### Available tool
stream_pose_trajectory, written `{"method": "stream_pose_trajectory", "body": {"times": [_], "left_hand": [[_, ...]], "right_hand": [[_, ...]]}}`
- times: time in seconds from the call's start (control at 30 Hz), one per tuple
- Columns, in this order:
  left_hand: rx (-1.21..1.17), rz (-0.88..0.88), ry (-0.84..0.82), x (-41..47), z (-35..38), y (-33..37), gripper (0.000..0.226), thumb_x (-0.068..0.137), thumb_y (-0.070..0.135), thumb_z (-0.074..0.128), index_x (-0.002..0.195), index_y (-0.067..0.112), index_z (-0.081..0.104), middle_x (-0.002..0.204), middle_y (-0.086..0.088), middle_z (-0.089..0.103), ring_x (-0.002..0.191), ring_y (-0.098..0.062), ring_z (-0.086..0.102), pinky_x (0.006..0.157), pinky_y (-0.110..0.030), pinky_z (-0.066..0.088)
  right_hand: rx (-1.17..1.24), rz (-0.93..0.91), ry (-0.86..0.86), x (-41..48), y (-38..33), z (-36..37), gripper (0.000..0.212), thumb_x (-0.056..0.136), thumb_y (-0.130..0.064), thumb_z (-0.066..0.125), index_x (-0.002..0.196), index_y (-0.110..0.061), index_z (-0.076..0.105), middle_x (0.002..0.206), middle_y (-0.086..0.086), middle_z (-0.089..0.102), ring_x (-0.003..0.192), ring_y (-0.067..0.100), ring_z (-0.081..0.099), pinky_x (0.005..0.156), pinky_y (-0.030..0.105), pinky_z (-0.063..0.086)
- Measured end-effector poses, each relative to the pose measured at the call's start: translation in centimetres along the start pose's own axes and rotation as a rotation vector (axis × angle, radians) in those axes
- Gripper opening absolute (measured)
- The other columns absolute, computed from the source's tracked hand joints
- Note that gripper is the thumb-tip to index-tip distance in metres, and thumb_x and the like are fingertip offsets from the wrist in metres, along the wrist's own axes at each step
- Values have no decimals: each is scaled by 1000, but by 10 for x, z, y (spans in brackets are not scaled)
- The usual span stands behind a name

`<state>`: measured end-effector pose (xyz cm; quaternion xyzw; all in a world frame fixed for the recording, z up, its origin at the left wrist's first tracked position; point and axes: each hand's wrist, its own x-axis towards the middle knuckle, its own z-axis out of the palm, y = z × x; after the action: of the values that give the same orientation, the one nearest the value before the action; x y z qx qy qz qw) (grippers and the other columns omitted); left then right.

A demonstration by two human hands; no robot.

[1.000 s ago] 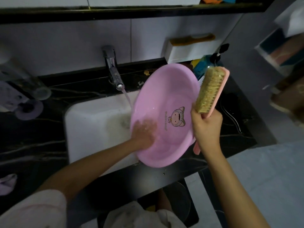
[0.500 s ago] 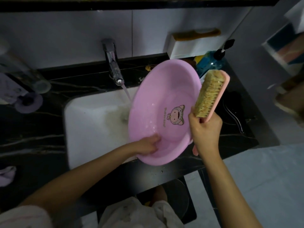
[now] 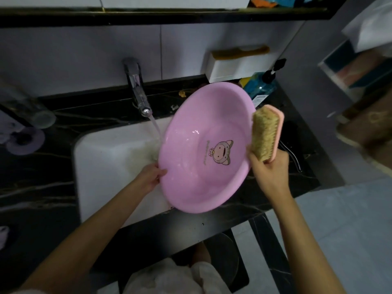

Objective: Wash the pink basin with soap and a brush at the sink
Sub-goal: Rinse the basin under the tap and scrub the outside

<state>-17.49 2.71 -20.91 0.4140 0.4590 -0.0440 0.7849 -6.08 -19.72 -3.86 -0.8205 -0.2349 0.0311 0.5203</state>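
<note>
Head view, centre frame: the left hand (image 3: 151, 177) reaches forward and grips the left rim of the pink basin (image 3: 203, 183), fingers apparently curled behind it, holding it tilted over the white sink (image 3: 106, 158). The right hand (image 3: 268, 168), wrist raised, clasps the scrubbing brush (image 3: 266, 133) upright by the right rim, bristles toward the basin.

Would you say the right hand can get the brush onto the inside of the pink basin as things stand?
Probably yes: the right hand holds the brush beside the right rim of the basin, bristles toward its open inside, with nothing between.

Fingers of left hand (image 3: 148, 177) hidden behind basin (image 3: 203, 149) — bottle (image 3: 262, 88) label unreadable.
</note>
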Motion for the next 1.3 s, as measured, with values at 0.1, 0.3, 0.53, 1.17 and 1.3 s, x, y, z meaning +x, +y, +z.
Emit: {"method": "stream_pose_trajectory", "body": {"times": [0.1, 0.3, 0.53, 1.17, 1.3], "left_hand": [[2, 49, 37, 4, -7, 1, 48, 84, -17, 50, 131, -7, 45, 127, -18, 55, 107, -29, 54, 87, -37, 47], [222, 422, 192, 21, -27, 31, 51, 80, -11, 55, 128, 7, 54, 116, -10, 62, 99, -22, 57, 89, -37, 47], [749, 813, 588, 41, 14, 31, 53, 89, 9, 34, 142, 6, 38, 141, -22, 44, 127, -36, 44, 105, -42, 39], [1642, 822, 249, 53, 21, -9, 58, 95, 29, 18, 147, 4, 22, 154, -9, 17, 142, -27, 27, 114, -40, 5], [1740, 413, 92, 22, 35, -52, 71, 92, 43, 3, 148, 0, -7, 154, -16, -18, 145, -33, -10, 116, -48, -7]], "right_hand": [[26, 51, 23, 11, 3, -3, 27, 78, -42, 59, 74, -15, 59, 56, -3, 56, 48, 5, 54, 45, 23, 48], [92, 143, 70, 35, 5, 5, 7, 92, -20, 59, 97, -25, 59, 86, -7, 64, 78, 0, 66, 68, 18, 54], [107, 193, 93, 26, 2, 35, 22, 93, -15, 57, 71, -19, 56, 67, -2, 57, 57, -5, 57, 54, 10, 47], [143, 242, 180, 2, 1, 43, 28, 91, -10, 58, 66, -20, 53, 64, -2, 57, 55, -2, 58, 53, 15, 50], [113, 244, 195, 1, 1, 45, 27, 91, -13, 59, 66, -21, 53, 64, -1, 58, 56, 0, 58, 55, 22, 52]]}}
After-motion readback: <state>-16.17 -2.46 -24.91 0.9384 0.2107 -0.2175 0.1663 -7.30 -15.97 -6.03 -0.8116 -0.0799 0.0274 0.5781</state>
